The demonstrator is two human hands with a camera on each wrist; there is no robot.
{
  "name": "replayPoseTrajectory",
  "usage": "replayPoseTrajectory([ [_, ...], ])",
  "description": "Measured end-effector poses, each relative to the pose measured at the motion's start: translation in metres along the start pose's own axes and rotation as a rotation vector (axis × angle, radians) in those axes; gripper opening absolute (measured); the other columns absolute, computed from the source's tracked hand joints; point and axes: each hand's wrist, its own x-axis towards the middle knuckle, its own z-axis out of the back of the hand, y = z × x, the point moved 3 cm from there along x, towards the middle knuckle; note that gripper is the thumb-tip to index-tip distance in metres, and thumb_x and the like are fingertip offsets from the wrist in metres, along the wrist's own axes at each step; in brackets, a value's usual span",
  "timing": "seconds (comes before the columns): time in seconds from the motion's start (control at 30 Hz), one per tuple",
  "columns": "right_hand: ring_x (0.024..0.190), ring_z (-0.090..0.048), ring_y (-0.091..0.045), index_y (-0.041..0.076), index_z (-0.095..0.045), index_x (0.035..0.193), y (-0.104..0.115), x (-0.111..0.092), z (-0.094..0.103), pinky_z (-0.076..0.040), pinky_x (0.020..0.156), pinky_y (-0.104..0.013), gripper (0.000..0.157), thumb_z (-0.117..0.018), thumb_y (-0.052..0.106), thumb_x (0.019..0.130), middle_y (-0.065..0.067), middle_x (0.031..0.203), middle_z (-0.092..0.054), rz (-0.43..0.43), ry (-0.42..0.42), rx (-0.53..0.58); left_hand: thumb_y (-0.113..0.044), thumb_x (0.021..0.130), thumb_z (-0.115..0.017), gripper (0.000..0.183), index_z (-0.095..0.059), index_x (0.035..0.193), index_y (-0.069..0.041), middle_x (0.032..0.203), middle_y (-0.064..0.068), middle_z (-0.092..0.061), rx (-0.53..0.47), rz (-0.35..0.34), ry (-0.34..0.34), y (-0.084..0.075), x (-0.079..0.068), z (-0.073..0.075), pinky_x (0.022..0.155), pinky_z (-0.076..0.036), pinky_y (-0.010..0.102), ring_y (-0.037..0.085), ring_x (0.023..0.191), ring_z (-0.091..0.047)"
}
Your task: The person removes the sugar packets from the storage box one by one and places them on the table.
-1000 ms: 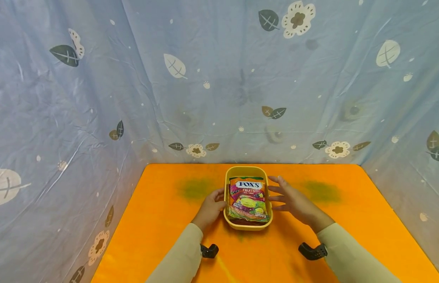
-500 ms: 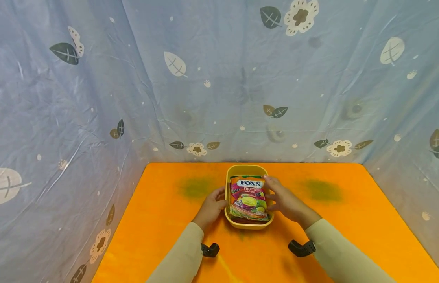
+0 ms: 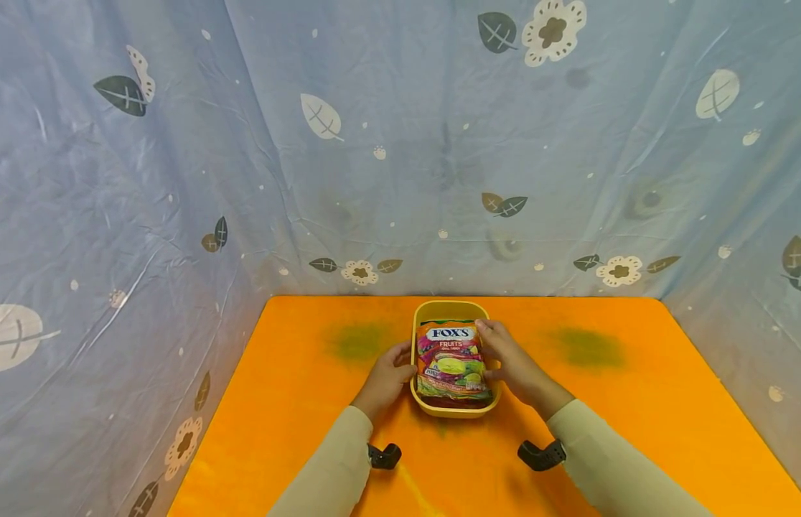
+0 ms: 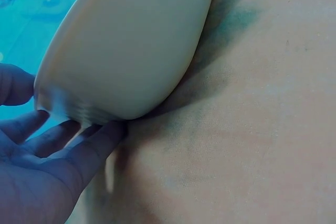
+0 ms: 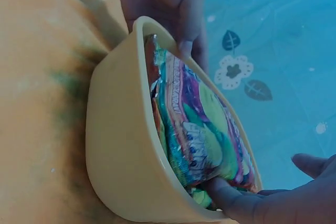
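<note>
A yellow rectangular tub stands on the orange table, filled with candy packets. On top lies a Fox's Fruits candy packet, face up, orange and purple with a lemon picture. At the tub's left side, my left hand grips the wall, thumb at the rim and fingers against the outside, as the left wrist view shows. My right hand reaches over the right rim, its fingers touching the packet's right edge. In the right wrist view one finger dips inside the tub beside the packet; its tip is partly hidden.
An orange table with green smudges lies beneath the tub. Blue-grey curtain walls with leaf and flower prints close in the back and both sides. Black straps sit on both wrists.
My right hand has moved left, from beside the tub to over its right rim and onto the packet's edge. The top packet has shifted slightly left. The left hand keeps its place.
</note>
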Motion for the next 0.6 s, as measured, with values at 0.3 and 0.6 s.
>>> replayPoseTrajectory([
  [0.3,0.149,-0.036,-0.057,0.006,-0.012,0.172,-0.0055,0.0024,-0.0002,-0.039,0.117,-0.063,0.081,-0.052,0.047,0.115,-0.032,0.169,-0.024,-0.025,-0.003,0.022,-0.01,0.106,-0.067,0.062,-0.045,0.164,0.0,0.156,0.019,-0.057,-0.025,0.005,0.001,0.0001,-0.0003,0.0002,0.119,-0.041,0.054,0.039,0.145,-0.051],
  [0.6,0.144,-0.042,-0.057,0.017,-0.015,0.174,-0.0088,0.0063,-0.0011,-0.052,0.103,-0.067,0.078,-0.062,0.027,0.113,-0.031,0.172,-0.012,0.013,0.01,-0.013,-0.009,0.106,-0.066,0.062,-0.045,0.164,0.0,0.155,0.018,-0.057,-0.041,0.01,0.003,0.0003,-0.0012,0.0001,0.119,-0.042,0.054,0.038,0.144,-0.052],
])
